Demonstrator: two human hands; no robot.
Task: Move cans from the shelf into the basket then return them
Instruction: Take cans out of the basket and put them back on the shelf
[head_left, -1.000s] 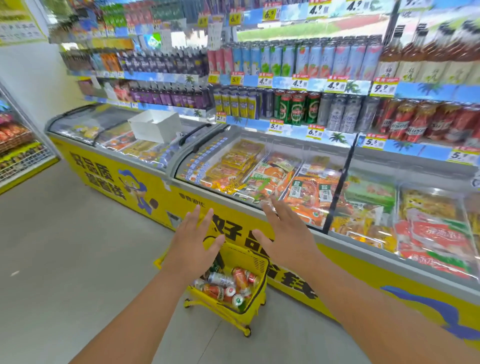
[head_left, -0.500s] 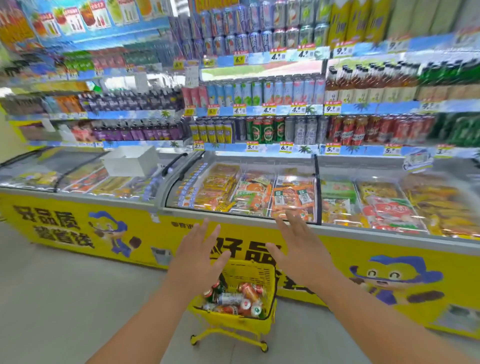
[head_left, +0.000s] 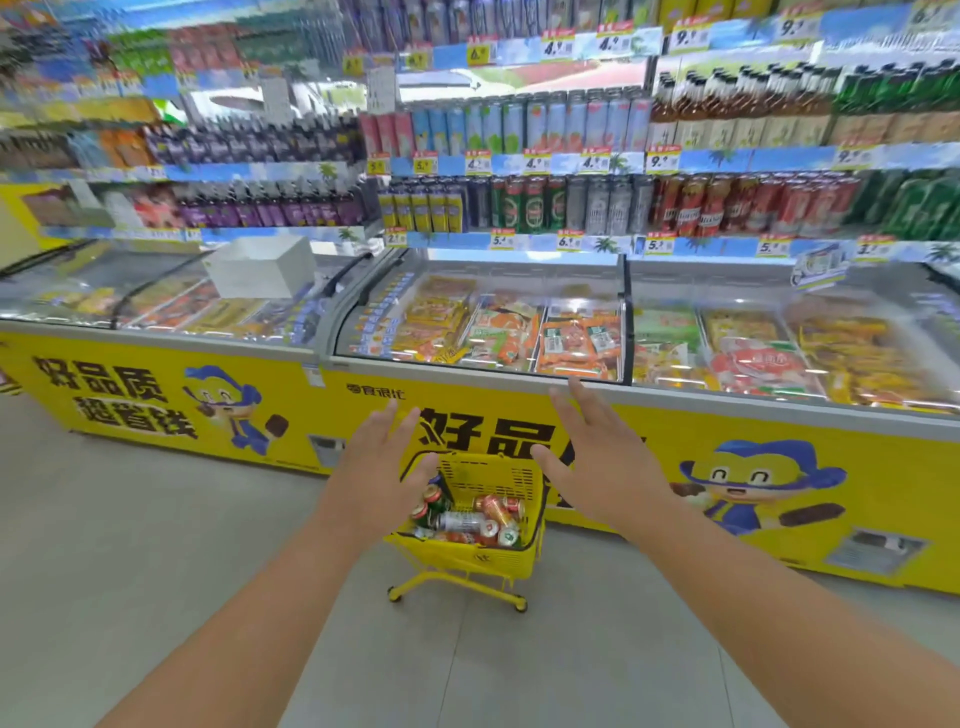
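Observation:
A yellow wheeled basket (head_left: 488, 558) stands on the floor against the freezer front, holding several loose cans (head_left: 475, 517), red, green and silver. My left hand (head_left: 382, 467) hovers above its left side, fingers straight and spread, holding nothing. My right hand (head_left: 597, 457) hovers above its right side, likewise spread and empty. Rows of cans (head_left: 540, 205) in green, silver, red and yellow stand on the lowest shelf behind the freezer.
A long yellow chest freezer (head_left: 519, 384) with glass lids runs across the view between me and the shelves. A white box (head_left: 260, 267) sits on its left lid. Higher shelves carry bottles (head_left: 779, 114) and tall cans. Grey floor lies to the left.
The view has swung right and upward, squaring up to the freezer and shelves. Both hands stay spread and empty above the basket, which now sits more central.

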